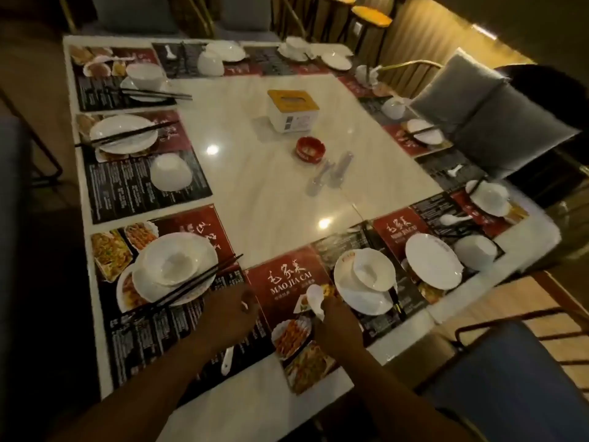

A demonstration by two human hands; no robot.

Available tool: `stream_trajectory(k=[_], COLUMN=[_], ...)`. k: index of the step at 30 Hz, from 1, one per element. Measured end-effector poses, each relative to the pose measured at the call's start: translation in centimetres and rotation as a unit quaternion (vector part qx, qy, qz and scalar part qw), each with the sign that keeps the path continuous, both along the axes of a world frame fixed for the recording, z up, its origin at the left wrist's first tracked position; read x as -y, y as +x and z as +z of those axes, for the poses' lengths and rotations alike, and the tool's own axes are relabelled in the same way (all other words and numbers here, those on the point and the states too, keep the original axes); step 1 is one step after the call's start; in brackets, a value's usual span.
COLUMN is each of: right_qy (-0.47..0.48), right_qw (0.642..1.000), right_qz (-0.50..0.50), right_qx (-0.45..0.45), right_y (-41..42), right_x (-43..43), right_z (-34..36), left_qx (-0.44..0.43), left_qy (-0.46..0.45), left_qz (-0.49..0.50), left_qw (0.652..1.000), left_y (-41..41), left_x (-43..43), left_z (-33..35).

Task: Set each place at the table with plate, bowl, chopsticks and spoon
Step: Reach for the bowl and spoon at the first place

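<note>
My right hand point(338, 327) grips a white spoon point(315, 299) above the red menu mat point(280, 282) at the near edge. Just right of it a white bowl point(373, 269) sits on a plate point(363, 298), with dark chopsticks point(395, 299) at the plate's right rim. My left hand point(228, 317) hovers beside a plate point(149, 282) that carries a bowl point(178, 258) and chopsticks point(194, 282); its fingers are curled, and something small and white shows at its fingertips. Another white spoon point(227, 358) lies on the mat under my left forearm.
A white marble table point(261, 202) is ringed with menu mats and several more plates, bowls and chopsticks. A tissue box point(291, 110), a red ashtray point(309, 148) and clear shakers point(331, 172) stand in the middle. Grey cushioned chair point(478, 116) right, blue chair point(516, 378) near right.
</note>
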State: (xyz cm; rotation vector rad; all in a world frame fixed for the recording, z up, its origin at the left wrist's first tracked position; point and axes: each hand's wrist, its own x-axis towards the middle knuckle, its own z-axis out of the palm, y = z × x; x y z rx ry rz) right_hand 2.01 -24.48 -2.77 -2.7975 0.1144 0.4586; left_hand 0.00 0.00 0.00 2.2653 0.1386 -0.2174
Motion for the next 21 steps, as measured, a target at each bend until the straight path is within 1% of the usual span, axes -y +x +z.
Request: stream_trajectory(k=[3,5,9,12,13,18,21], right_qy=[-0.029,-0.013,0.079,0.180,0.192,0.199,0.158], right_qw=[0.998,0.997,0.991,0.979,0.977,0.976,0.981], right_qz=[0.049,0.074,0.088,0.078,0.080,0.085,0.102], right_qx=[-0.018,-0.033,-0.055,-0.049,-0.046,0.015,0.050], right_y=[1.3,1.7,2.5,4.0,4.9,11.7,16.5], right_x=[0.9,0.6,0.3,-0.2,-0.3,0.5,3.4], right_z=[-2.2,-2.7,-3.2,-1.6,-0.7,4.4,7.2], left_qx=[-0.029,-0.045,-0.072,-0.075,-0.075,-0.057,-0.029], left_qy=[0.005,0.014,0.005,0.001,-0.007,-0.022,-0.021], left_qz=[0.031,0.042,0.086,0.102,0.106,0.103,0.072], left_qw=[0.999,0.998,0.994,0.992,0.991,0.993,0.997], left_y=[1.4,1.8,2.4,2.6,2.8,4.8,6.2], left_x=[4.0,6.0,7.5,7.7,7.6,7.4,8.2], left_z=[-0.8,-1.0,-1.6,-1.6,-1.5,-0.6,-0.3])
